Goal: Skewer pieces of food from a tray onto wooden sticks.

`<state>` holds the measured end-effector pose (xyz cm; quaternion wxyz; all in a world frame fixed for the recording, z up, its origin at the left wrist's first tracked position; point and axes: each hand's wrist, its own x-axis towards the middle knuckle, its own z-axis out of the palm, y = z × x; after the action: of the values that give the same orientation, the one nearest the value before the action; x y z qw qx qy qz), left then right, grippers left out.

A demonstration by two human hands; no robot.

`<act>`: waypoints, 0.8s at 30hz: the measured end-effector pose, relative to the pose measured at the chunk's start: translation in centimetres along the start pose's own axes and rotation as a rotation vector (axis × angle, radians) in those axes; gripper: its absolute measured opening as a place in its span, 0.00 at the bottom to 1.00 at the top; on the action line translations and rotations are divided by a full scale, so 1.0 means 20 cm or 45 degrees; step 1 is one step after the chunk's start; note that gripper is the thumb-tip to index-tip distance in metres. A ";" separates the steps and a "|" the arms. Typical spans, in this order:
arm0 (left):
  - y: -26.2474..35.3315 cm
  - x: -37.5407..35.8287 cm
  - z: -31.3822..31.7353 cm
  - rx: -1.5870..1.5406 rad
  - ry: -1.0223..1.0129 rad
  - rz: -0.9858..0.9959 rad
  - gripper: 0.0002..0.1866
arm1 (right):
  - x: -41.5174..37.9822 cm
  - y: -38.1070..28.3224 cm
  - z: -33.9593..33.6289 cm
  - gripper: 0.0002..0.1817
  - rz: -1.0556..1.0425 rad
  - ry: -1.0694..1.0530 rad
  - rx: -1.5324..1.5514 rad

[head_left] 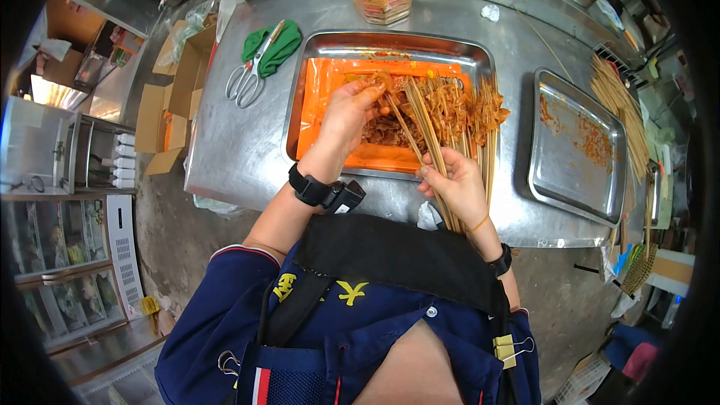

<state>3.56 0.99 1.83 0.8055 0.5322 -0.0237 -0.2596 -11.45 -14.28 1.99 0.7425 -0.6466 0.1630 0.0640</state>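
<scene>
My right hand (457,184) is closed round a bundle of bamboo skewers (425,121), their upper ends pointing into the tray. My left hand (351,114) pinches a piece of reddish-brown sauced food (384,81) at the upper end of one skewer; the exact kind of food cannot be made out. Beneath both hands is a deep metal tray (297,75) with an orange plastic sheet (315,97) in it. Loose sauced food lies on the sheet, partly hidden by my hands. Along the tray's right side rest loaded skewers (489,116), their bare sticks toward me.
Scissors (251,79) lie partly on a green cloth (281,49) at the left. A clear container (381,0) stands behind the tray. To the right are a sauce-smeared tray (574,169) and a pile of bare skewers (622,109). Cardboard boxes (176,97) stand left of the table.
</scene>
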 end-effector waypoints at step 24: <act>-0.09 -0.17 -0.12 1.948 -0.063 0.489 0.12 | 0.01 0.01 0.00 0.07 -0.027 0.039 0.065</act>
<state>0.66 3.88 0.03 0.2455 0.9193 -0.3049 -0.0394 -11.41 -14.23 1.68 0.7568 -0.6300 0.1691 0.0421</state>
